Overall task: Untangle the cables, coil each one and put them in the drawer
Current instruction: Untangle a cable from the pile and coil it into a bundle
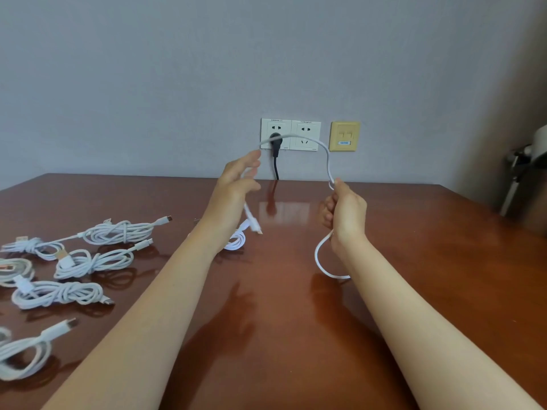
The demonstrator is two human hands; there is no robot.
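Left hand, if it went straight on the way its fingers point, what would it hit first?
Likely the black plug in the wall socket, up and right of the left hand; how far behind it sits is unclear.
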